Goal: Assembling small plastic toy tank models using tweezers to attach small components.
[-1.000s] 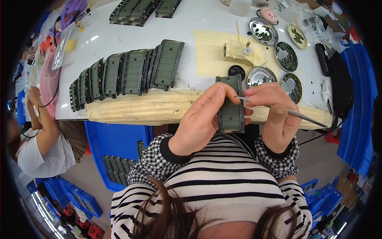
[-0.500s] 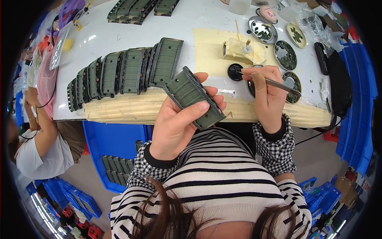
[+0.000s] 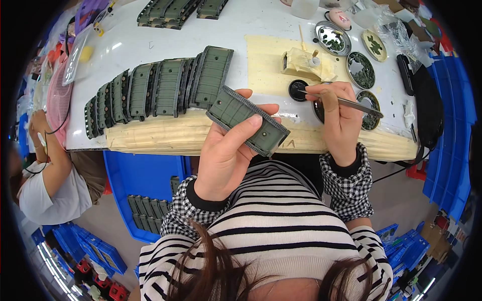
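Since half a second ago the left hand (image 3: 228, 150) has lifted the green panel (image 3: 247, 119) a little higher and tipped it more level, and the right hand (image 3: 341, 123) has brought the tip of its tweezers (image 3: 346, 102) down to the black lid (image 3: 298, 90).

The white table (image 3: 150, 45) fills the upper half of the view, its near edge padded with cream foam (image 3: 165, 138). At nine o'clock from the hands, a row of green panels (image 3: 155, 93) stands leaning one against the next; a second batch (image 3: 181, 9) lies at twelve o'clock by the far rim. A blue bin (image 3: 135, 175) sits under the table at seven o'clock, with more green panels (image 3: 145, 205) stacked inside it. At nine o'clock, by the rim, another person's arm (image 3: 47, 155) reaches toward the table edge.

A pale yellow mat (image 3: 266, 65) lies at one o'clock, and on it rests a cream block (image 3: 304, 62) with a small bottle standing in it. Round dishes (image 3: 361, 70) of dark green bits cluster at two o'clock, and a clear plastic bag (image 3: 396, 32) lies beyond them.

The left hand is clamped on the green panel, thumb across its face and fingers behind, holding it above the foam edge. The right hand is pinched shut on the tweezers.
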### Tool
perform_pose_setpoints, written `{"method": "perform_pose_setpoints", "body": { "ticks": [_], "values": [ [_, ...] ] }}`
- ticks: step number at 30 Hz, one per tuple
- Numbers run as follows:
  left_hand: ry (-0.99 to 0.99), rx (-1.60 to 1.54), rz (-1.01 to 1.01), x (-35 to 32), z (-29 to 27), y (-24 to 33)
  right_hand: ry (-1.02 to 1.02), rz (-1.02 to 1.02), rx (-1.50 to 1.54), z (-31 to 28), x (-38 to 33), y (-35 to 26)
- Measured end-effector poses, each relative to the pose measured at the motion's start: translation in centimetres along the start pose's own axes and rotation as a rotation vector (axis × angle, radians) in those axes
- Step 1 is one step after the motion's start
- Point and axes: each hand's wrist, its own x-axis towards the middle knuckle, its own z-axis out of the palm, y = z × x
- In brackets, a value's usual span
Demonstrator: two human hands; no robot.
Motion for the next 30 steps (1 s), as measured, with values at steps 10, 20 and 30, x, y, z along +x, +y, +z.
{"method": "perform_pose_setpoints", "body": {
  "ticks": [10,20,30],
  "values": [
    [0.089,-0.004,-0.007,0.3,1.1,0.5,-0.149,-0.225,0.241,-2.2,-2.0,-4.2],
    [0.069,-0.101,-0.037,0.6,1.2,0.1,-0.15,-0.164,0.363,-1.4,-2.3,-4.5],
    [0.073,-0.114,-0.029,0.6,1.4,0.0,-0.162,-0.156,0.337,-1.4,-2.2,-4.4]
  ]
}}
